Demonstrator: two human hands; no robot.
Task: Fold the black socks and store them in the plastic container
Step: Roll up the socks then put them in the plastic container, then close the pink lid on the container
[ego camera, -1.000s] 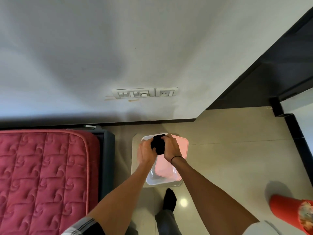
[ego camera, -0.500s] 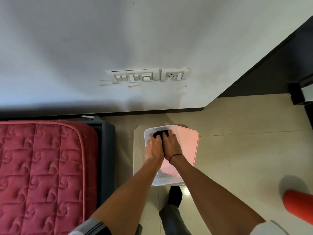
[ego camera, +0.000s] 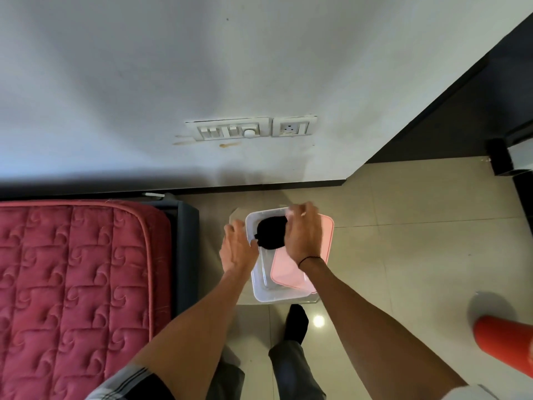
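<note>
Socks (ego camera: 271, 232) lie in the container (ego camera: 261, 294), mattress (ego camera: 75, 272) to its left.

Red quilted mattress (ego camera: 72, 278) left, wall switchboard (ego camera: 251, 129), orange cylinder (ego camera: 501, 343) btm right.

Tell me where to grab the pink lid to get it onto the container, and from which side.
Take the pink lid by its right long edge, coming from the right. It lies skewed across the plastic container, overhanging that side, so fingers can hook under there. The right hand is already over it; the folded socks sit inside.
</note>
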